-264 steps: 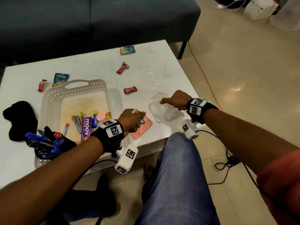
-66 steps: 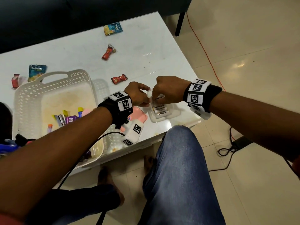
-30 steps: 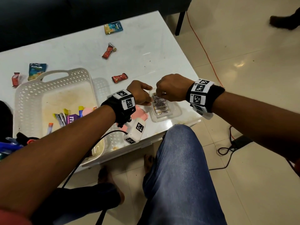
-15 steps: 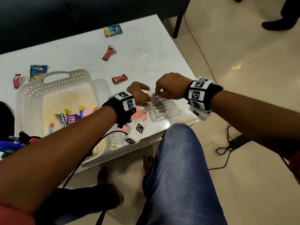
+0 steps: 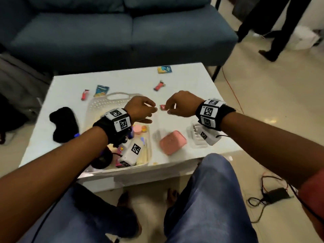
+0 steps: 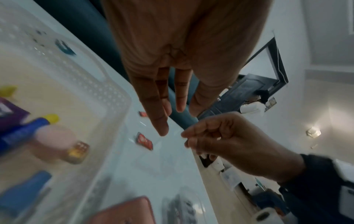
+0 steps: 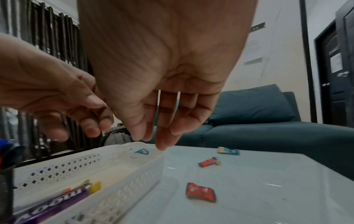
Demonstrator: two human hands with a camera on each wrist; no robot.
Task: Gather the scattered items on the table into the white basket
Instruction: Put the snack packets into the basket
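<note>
Showing: a seated person's hands raised over a white glossy table.
Basket: white perforated plastic basket, left of both hands.
Left hand: fingers relaxed, holding nothing.
Right hand: fingers loosely curled, empty.
Candy: small red wrapped candy, on the table between the hands.

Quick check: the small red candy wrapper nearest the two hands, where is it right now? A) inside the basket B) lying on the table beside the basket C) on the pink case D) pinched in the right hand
B: the red candy wrapper lies flat on the table just outside the basket, with both the left hand and right hand above it, neither touching it.
</note>
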